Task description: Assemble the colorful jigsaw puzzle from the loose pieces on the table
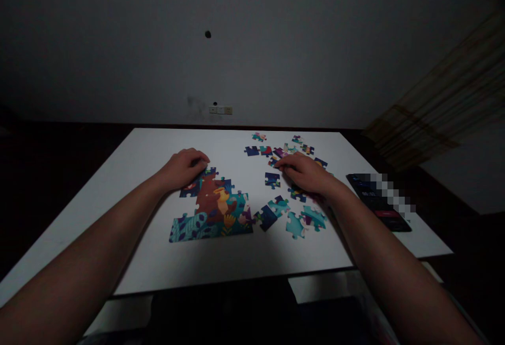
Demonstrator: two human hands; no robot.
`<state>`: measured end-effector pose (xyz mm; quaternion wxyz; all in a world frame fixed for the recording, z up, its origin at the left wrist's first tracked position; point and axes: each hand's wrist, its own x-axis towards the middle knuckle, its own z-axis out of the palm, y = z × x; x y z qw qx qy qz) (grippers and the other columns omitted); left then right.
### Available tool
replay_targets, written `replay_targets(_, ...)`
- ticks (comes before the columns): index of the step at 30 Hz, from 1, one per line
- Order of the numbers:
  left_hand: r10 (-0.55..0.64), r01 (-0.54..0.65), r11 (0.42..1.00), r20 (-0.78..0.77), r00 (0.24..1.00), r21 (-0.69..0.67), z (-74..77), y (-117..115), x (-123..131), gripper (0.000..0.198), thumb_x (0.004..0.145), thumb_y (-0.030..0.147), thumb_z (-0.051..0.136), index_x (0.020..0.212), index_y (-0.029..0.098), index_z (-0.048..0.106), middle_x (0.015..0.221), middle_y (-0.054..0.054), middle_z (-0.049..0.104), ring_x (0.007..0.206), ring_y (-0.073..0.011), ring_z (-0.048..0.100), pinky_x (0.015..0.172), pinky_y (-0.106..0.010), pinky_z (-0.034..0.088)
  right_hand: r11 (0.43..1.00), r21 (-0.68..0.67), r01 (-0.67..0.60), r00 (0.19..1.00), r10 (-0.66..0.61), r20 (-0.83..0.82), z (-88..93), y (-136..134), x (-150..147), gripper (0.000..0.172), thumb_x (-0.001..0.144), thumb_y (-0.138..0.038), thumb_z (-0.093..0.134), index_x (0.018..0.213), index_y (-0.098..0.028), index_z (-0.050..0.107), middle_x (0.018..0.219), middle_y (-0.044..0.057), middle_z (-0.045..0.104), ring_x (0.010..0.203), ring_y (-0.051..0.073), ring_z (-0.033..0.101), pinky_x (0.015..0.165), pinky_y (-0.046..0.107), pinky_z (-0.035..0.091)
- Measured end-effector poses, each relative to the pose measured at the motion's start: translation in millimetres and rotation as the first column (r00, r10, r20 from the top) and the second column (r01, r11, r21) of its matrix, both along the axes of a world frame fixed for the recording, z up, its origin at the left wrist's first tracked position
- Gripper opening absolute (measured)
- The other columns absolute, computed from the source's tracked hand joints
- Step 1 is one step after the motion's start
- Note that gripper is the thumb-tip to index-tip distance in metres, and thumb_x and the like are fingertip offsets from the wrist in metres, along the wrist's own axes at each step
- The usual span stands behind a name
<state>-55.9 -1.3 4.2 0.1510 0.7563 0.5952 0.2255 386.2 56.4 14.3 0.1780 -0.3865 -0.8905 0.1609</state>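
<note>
A partly joined jigsaw puzzle (221, 211) with a brown animal, a yellow jar and teal plants lies on the white table (158, 266). My left hand (183, 168) rests at its upper left edge, thumb and fingers curled together. What those fingertips hold, if anything, is hidden. Among the loose pieces to the right is my right hand (302, 170), with its fingertips closed on a small puzzle piece (272, 161). Just below them lies a dark blue piece (272, 180). The right palm covers part of the loose pieces.
Loose pieces surround the right hand, including teal ones (295, 225) near the front and a pink-teal one (259, 137) at the back. A dark flat device or box (374, 198), partly pixelated, lies at the right. Behind the table stands a wall with sockets (220, 110).
</note>
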Motion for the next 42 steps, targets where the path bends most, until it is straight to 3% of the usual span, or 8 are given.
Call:
replay_targets(7, 0.004, -0.004, 1.0, 0.005, 1.0, 0.003, 0.1, -0.1, -1.2, 0.043, 0.101, 0.056, 0.061, 0.112, 0.025, 0.088, 0.119, -0.014, 0.086, 0.115, -0.0362, 0.079, 0.107, -0.053, 0.059, 0.996, -0.005, 0.088, 0.99, -0.087, 0.109, 9.5, 2.7, 4.6, 0.047, 0.105, -0.016, 0.054, 0.135, -0.028, 0.088, 0.138, 0.008, 0.086, 0.133, 0.032, 0.075, 0.124, 0.051, 0.053)
replay_targets(15, 0.013, -0.014, 1.0, -0.014, 1.0, -0.011, 0.7, 0.6, -2.3, 0.045, 0.1, 0.057, 0.061, 0.114, 0.023, 0.088, 0.119, -0.014, 0.087, 0.113, -0.0361, 0.078, 0.105, -0.051, 0.06, 0.968, 0.108, 0.227, 0.942, -0.246, 0.23, 21.8, 9.6, 29.9, 0.043, 0.11, -0.024, 0.057, 0.14, -0.021, 0.087, 0.136, 0.015, 0.087, 0.128, 0.038, 0.073, 0.116, 0.05, 0.057)
replay_targets(25, 0.019, -0.019, 1.0, -0.019, 1.0, -0.016, 0.1, 1.5, -2.6, 0.049, 0.1, 0.06, 0.059, 0.114, 0.023, 0.088, 0.119, -0.015, 0.086, 0.114, -0.037, 0.08, 0.105, -0.053, 0.061, 0.973, 0.117, 0.197, 0.928, -0.224, 0.3, 21.8, 7.2, 25.3, 0.038, 0.114, -0.03, 0.055, 0.132, -0.022, 0.088, 0.135, 0.016, 0.086, 0.127, 0.037, 0.075, 0.117, 0.05, 0.056)
replay_targets(28, 0.03, -0.031, 0.999, -0.022, 0.999, -0.019, 1.1, 1.4, -3.0, 0.049, 0.098, 0.062, 0.061, 0.113, 0.024, 0.089, 0.118, -0.014, 0.087, 0.113, -0.037, 0.08, 0.106, -0.053, 0.062, 0.957, 0.112, 0.266, 0.894, -0.289, 0.342, 22.9, 4.8, 23.5, 0.044, 0.116, -0.036, 0.051, 0.143, -0.022, 0.083, 0.146, 0.018, 0.081, 0.136, 0.041, 0.069, 0.12, 0.056, 0.054)
replay_targets(32, 0.029, -0.029, 0.999, 0.0, 1.0, -0.015, 1.6, 2.2, -4.4, 0.051, 0.097, 0.066, 0.063, 0.112, 0.025, 0.089, 0.117, -0.014, 0.086, 0.112, -0.0375, 0.08, 0.106, -0.054, 0.063, 0.861, 0.083, 0.501, 0.785, -0.493, 0.375, 21.5, 0.7, 18.6, 0.06, 0.119, -0.051, 0.046, 0.167, -0.022, 0.066, 0.17, 0.025, 0.063, 0.157, 0.051, 0.051, 0.122, 0.075, 0.05)
replay_targets(36, 0.031, -0.031, 0.999, 0.005, 1.0, -0.011, 0.3, 4.2, -6.2, 0.053, 0.096, 0.07, 0.062, 0.11, 0.027, 0.089, 0.116, -0.014, 0.087, 0.112, -0.0382, 0.08, 0.107, -0.055, 0.062, 0.662, 0.023, 0.749, 0.595, -0.688, 0.415, 18.8, 2.9, 22.5, 0.07, 0.119, -0.064, 0.041, 0.171, -0.02, 0.059, 0.181, 0.03, 0.048, 0.17, 0.058, 0.033, 0.123, 0.096, 0.034)
replay_targets(39, 0.036, -0.035, 0.999, 0.016, 0.999, -0.022, 0.0, 5.1, -7.3, 0.052, 0.095, 0.071, 0.063, 0.11, 0.028, 0.088, 0.117, -0.014, 0.087, 0.113, -0.0384, 0.08, 0.108, -0.055, 0.062, 0.548, -0.016, 0.836, 0.502, -0.753, 0.426, 20.3, 6.3, 31.0, 0.074, 0.117, -0.065, 0.041, 0.171, -0.017, 0.058, 0.184, 0.032, 0.041, 0.174, 0.058, 0.025, 0.124, 0.097, 0.032)
replay_targets(42, 0.044, -0.043, 0.998, 0.033, 0.998, -0.036, 0.9, 5.8, -8.0, 0.052, 0.094, 0.071, 0.065, 0.109, 0.028, 0.089, 0.118, -0.014, 0.087, 0.113, -0.0391, 0.08, 0.109, -0.055, 0.062, 0.487, -0.052, 0.872, 0.458, -0.775, 0.435, 23.5, 7.7, 35.2, 0.076, 0.115, -0.065, 0.043, 0.172, -0.016, 0.057, 0.185, 0.033, 0.038, 0.176, 0.058, 0.021, 0.125, 0.097, 0.031)
